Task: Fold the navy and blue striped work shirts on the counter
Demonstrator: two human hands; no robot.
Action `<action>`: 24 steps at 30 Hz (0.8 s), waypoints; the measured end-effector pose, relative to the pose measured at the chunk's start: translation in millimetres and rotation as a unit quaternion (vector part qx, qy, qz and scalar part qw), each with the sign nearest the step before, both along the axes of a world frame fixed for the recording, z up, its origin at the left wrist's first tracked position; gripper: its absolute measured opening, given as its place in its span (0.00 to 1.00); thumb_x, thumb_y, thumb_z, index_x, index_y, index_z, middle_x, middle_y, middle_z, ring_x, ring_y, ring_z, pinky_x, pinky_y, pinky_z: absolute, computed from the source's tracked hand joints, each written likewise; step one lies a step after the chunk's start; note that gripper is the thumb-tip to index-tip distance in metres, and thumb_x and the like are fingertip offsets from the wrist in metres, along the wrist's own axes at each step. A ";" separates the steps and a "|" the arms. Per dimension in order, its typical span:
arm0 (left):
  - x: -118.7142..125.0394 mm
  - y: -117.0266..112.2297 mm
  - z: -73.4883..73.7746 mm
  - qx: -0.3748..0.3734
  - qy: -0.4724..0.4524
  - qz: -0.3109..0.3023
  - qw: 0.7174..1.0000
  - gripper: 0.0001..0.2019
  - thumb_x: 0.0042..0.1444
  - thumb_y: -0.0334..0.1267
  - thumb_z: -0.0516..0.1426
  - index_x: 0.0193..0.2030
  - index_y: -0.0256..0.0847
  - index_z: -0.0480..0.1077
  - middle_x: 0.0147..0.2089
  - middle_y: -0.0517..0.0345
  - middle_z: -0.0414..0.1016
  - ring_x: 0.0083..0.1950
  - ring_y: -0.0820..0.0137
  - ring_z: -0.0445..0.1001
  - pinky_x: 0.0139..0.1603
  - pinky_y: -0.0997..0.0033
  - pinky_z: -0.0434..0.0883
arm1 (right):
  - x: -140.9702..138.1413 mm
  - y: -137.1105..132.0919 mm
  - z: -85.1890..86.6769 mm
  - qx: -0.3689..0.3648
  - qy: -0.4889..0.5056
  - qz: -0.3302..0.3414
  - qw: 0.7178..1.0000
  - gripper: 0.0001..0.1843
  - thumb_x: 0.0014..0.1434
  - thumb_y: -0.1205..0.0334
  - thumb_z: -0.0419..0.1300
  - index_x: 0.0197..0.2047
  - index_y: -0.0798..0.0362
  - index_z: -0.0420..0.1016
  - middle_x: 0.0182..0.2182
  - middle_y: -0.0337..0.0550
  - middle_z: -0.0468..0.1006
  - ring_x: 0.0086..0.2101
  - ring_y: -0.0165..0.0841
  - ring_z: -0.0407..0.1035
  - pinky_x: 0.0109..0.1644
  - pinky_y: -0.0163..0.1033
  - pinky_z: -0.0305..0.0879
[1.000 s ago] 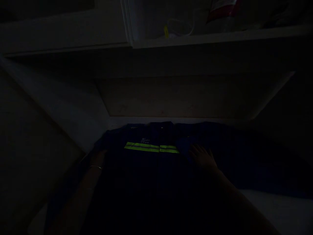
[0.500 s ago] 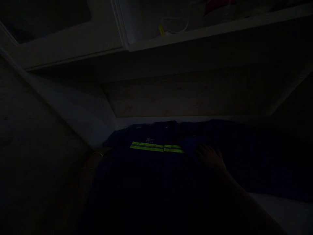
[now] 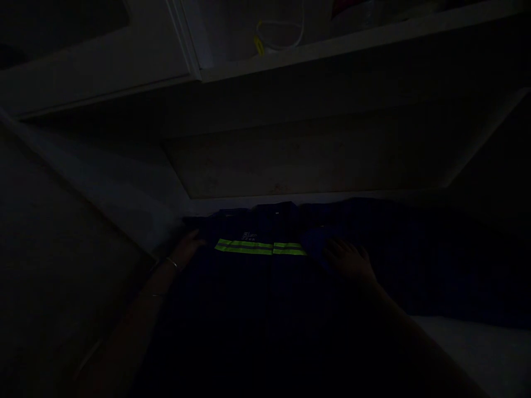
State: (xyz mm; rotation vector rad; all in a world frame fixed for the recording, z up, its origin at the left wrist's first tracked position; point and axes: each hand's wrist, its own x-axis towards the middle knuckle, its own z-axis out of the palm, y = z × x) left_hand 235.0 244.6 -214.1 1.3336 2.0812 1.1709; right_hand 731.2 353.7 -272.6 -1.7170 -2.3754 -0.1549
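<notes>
A dark blue work jacket (image 3: 249,282) lies spread out in very dim light. It has a yellow-green reflective stripe (image 3: 244,247) across the chest and small pale lettering above it. My left hand (image 3: 188,249), with thin bracelets on the wrist and forearm, rests at the jacket's left shoulder, its fingers stretched out. On the other side, my right hand (image 3: 348,260) lies flat over folded blue cloth by the stripe's right end, fingers apart. The lower part of the jacket is lost in darkness.
More dark blue cloth (image 3: 435,260) stretches to the right. Overhead runs a shelf edge (image 3: 352,52) with a white cable (image 3: 282,47) on it, next to a cabinet door (image 3: 103,66). A pale surface (image 3: 477,342) shows at the lower right.
My left hand has come out from under the jacket's left edge and now lies on top at the shoulder. The right hand stays on the cloth. The view has shifted slightly.
</notes>
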 end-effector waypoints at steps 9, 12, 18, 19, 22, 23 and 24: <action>83.6 19.7 -50.3 -0.033 0.280 -0.137 0.950 0.31 0.62 0.56 0.49 0.66 0.41 0.63 0.70 0.46 0.60 0.71 0.52 0.56 0.70 0.48 0.52 | 0.3 -2.4 2.6 -0.002 -0.008 -0.004 1.000 0.25 0.68 0.50 0.43 0.66 0.37 0.62 0.69 0.39 0.56 0.65 0.46 0.52 0.64 0.70 0.40; 83.0 27.2 -81.7 -0.048 0.374 -0.122 0.918 0.30 0.64 0.57 0.44 0.69 0.48 0.58 0.74 0.52 0.51 0.74 0.51 0.47 0.71 0.38 0.42 | -1.4 -8.3 6.2 -0.007 -0.011 -0.001 1.000 0.25 0.68 0.50 0.42 0.65 0.38 0.64 0.69 0.41 0.56 0.66 0.47 0.51 0.64 0.71 0.40; 82.7 21.1 -86.9 -0.001 0.376 -0.088 0.922 0.27 0.66 0.50 0.42 0.64 0.39 0.65 0.70 0.44 0.59 0.70 0.55 0.57 0.71 0.47 0.51 | -5.7 -8.3 13.4 0.031 0.023 -0.006 0.999 0.23 0.68 0.50 0.44 0.62 0.42 0.68 0.66 0.43 0.62 0.63 0.47 0.56 0.64 0.68 0.44; 85.0 9.3 -85.1 0.021 0.360 -0.071 0.930 0.26 0.66 0.48 0.42 0.61 0.36 0.67 0.68 0.42 0.62 0.68 0.57 0.60 0.70 0.51 0.55 | -6.3 -10.3 17.0 0.048 0.042 -0.005 0.998 0.23 0.68 0.52 0.45 0.61 0.45 0.69 0.64 0.45 0.66 0.61 0.45 0.59 0.65 0.64 0.47; 88.3 -55.9 -91.2 0.062 0.293 -0.019 0.954 0.26 0.63 0.50 0.45 0.60 0.37 0.67 0.63 0.42 0.65 0.65 0.57 0.64 0.68 0.56 0.62 | -7.8 -36.0 29.2 0.114 0.104 0.035 0.987 0.19 0.68 0.59 0.47 0.52 0.50 0.76 0.56 0.47 0.74 0.55 0.41 0.66 0.66 0.55 0.50; 86.6 -85.8 -97.8 0.060 0.279 0.004 0.958 0.26 0.61 0.52 0.47 0.61 0.40 0.66 0.63 0.44 0.65 0.65 0.56 0.64 0.68 0.54 0.62 | -8.6 -53.7 31.8 0.135 0.133 0.061 0.980 0.18 0.67 0.61 0.48 0.50 0.50 0.77 0.53 0.46 0.76 0.53 0.40 0.68 0.65 0.53 0.52; 83.6 -117.4 -106.2 0.052 0.274 0.030 0.960 0.27 0.60 0.52 0.48 0.63 0.44 0.65 0.63 0.46 0.65 0.66 0.55 0.63 0.68 0.52 0.62 | -9.7 -76.3 32.3 0.151 0.171 0.086 0.970 0.17 0.67 0.61 0.48 0.49 0.49 0.78 0.51 0.46 0.77 0.51 0.39 0.69 0.63 0.52 0.56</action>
